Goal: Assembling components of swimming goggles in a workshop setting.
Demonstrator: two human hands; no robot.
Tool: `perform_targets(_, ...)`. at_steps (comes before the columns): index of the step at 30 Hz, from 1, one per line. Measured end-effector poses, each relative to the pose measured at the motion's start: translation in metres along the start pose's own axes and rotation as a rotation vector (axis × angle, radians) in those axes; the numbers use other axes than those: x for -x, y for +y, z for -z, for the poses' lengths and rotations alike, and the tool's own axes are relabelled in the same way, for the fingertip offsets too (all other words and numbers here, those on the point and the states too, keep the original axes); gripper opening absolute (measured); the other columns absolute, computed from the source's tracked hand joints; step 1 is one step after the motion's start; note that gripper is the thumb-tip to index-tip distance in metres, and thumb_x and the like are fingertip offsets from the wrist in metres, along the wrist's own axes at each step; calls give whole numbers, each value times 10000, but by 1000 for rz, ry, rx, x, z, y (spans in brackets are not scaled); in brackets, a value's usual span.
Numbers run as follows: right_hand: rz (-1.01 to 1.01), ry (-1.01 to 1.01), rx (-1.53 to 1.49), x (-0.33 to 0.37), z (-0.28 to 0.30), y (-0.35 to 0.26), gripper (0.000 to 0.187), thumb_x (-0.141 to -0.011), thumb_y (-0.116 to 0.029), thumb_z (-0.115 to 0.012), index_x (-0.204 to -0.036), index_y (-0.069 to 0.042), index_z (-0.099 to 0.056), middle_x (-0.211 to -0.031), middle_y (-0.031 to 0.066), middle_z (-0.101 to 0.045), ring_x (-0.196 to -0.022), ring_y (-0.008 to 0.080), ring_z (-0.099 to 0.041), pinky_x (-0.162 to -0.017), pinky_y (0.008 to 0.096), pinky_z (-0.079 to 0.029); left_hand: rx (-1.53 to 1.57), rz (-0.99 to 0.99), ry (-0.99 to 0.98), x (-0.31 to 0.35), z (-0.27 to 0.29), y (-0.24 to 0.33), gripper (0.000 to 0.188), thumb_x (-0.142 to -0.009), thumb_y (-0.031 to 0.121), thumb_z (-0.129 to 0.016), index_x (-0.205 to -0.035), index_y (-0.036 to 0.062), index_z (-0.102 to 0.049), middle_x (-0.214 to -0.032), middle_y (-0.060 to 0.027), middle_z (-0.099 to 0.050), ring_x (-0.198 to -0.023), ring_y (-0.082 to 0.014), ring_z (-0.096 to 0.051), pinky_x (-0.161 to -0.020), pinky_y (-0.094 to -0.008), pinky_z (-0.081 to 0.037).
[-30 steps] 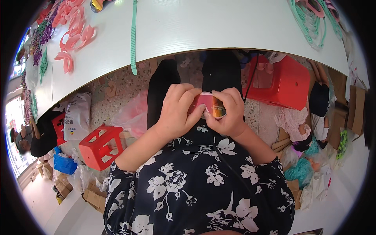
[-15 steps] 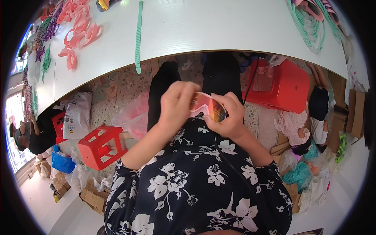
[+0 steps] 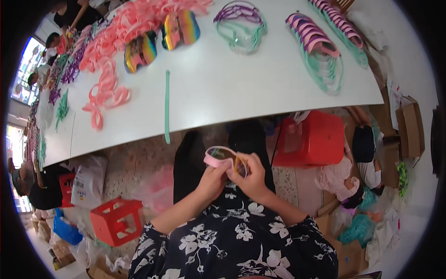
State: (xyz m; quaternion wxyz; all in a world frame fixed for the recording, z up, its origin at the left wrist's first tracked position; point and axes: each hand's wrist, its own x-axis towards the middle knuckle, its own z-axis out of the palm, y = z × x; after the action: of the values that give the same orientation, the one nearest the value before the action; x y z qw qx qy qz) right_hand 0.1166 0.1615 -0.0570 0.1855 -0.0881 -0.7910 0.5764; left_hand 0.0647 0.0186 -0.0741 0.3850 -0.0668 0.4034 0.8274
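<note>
White table (image 3: 232, 88) spanning far side, near edge standing between hands and everything lying on top. Red stools sitting right (image 3: 306, 144) and near left (image 3: 104, 225), clear of elbows. Pink bands (image 3: 139, 18) heaping far left, rainbow lenses (image 3: 180, 30) lying beside them. Left hand (image 3: 213, 181) closing, pinching pink rim; right hand (image 3: 253, 176) curling, gripping opposite end. Goggles (image 3: 217, 161) hanging between them, above lap. Likely best: bracing right end, working rim evenly, pressing edges, sparing lens face. Green strap (image 3: 167, 107) overhanging table edge, possibly snagging.

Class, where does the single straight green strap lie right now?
In the head view, the green strap lies left of centre on the white table, below the two rainbow lenses.
</note>
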Motion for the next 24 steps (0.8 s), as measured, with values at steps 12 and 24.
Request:
perform_targets(12, 206, -184, 325, -14, 17, -11, 584, -780, -398, -803, -1225, -48, -658, -1062, 121, -588, -1010, 314, -571, -857, 417, -491, -131, -59, 80, 4, 8, -2, 406, -931, 94, -661, -1298, 35, -497, -1151, -64, -607, -1009, -158, -618, -855, -293, -517)
perform_targets(24, 129, -592, 196, -76, 11, -37, 430, -779, -311, -822, -1106, -52, -716, -879, 77, -639, -751, 171, -647, -674, 288, -521, -145, 63, -55, 7, 25, 11, 348, -939, 131, -656, -1239, 9, -527, -1166, -82, -616, -1065, -182, -631, -911, -319, -518)
